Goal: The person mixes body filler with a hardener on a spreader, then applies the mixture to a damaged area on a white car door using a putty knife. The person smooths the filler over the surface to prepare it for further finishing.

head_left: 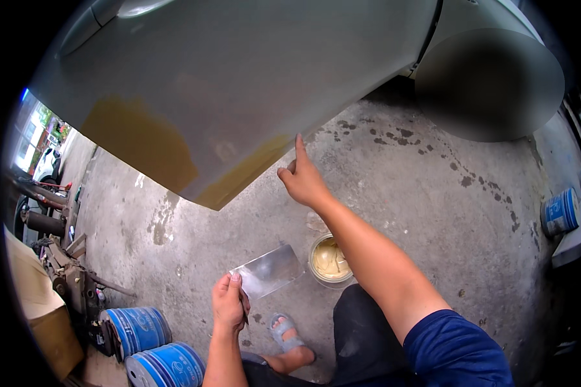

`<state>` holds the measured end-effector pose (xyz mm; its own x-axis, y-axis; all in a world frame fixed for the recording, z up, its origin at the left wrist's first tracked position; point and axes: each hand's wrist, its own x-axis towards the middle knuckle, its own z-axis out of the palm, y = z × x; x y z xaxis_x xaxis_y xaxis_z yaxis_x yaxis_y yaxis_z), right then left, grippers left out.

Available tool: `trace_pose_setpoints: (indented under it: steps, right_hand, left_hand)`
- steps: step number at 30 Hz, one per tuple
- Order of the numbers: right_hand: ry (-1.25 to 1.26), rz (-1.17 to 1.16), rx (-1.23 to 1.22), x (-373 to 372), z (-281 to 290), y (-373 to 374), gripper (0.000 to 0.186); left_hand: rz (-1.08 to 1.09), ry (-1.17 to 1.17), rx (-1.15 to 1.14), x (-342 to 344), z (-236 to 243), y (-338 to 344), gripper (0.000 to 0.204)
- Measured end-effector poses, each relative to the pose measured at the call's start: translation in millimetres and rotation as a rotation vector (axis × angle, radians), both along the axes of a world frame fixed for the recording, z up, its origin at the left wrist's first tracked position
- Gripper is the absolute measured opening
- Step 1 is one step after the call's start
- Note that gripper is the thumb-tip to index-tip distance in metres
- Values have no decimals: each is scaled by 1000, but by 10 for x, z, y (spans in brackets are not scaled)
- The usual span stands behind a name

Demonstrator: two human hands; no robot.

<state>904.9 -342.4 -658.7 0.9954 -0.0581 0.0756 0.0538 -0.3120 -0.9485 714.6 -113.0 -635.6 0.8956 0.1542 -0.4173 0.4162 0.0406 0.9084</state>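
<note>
My left hand (228,303) is closed on one corner of a thin, shiny, see-through rectangular sheet (269,269), held low over the floor. Something dark and narrow shows under that palm; I cannot make out its kind. My right hand (305,180) reaches forward with the index finger stretched out, its tip at the lower edge of a grey car door panel (219,109). Nothing shows in this hand, and its other fingers are partly curled. Yellow-brown filler patches (139,145) mark the panel's lower part. Below my right forearm stands an open tin of cream-coloured putty (330,260).
Several blue tins (139,327) stand at lower left beside a cardboard box (51,322) and metal machinery (71,274). Another blue tin (560,211) is at far right. Dark stains spot the concrete floor (394,187). My sandalled foot (287,332) is near the putty tin.
</note>
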Motion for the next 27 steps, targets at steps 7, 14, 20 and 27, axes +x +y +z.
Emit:
trace_pose_setpoints:
  steps: [7,14,20,27]
  right_hand:
    - [-24,14,-335,336,-238,223,89]
    - [-91,-224,-255,127,-231,58,38]
    - [430,285,318,-804,-622,-176,26]
    - [563,583,1392,-1882,-583,-61,56]
  left_hand:
    - [7,-35,17,-35,-201,172,24]
    - [24,29,-12,-16,-77,212,22]
    - [11,2,-92,55,-57,216,24]
    - [-138,94,-160,180,-51,-4,27]
